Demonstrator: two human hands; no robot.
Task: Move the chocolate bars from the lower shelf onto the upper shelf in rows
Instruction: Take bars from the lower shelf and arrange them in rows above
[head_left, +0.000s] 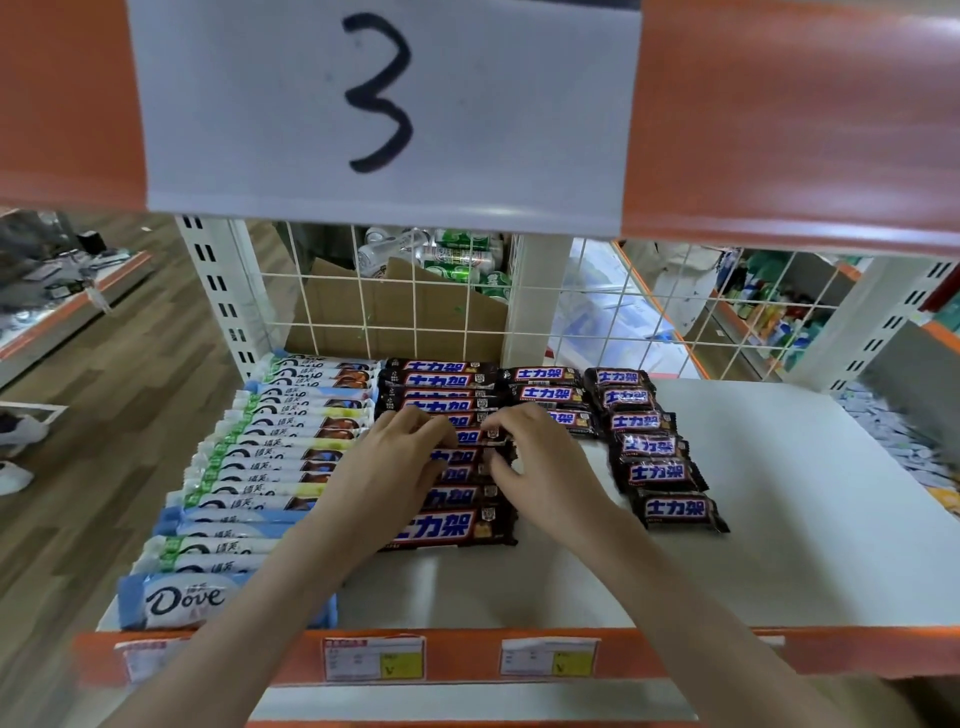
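Note:
A white shelf carries chocolate bars in rows. Pale Dove bars fill the left row, a larger Dove bar lying nearest me. Dark brown Snickers bars form the middle row, and shorter Snickers bars run down a row on the right. My left hand and my right hand lie on the middle row, their curled fingers pinching one Snickers bar by its two ends. The bars under my hands are partly hidden.
An orange shelf edge with a paper sign marked 3 hangs above. A white wire grid backs the shelf, with a cardboard box and cans behind it. Price labels sit on the orange front rail. Wooden floor lies to the left.

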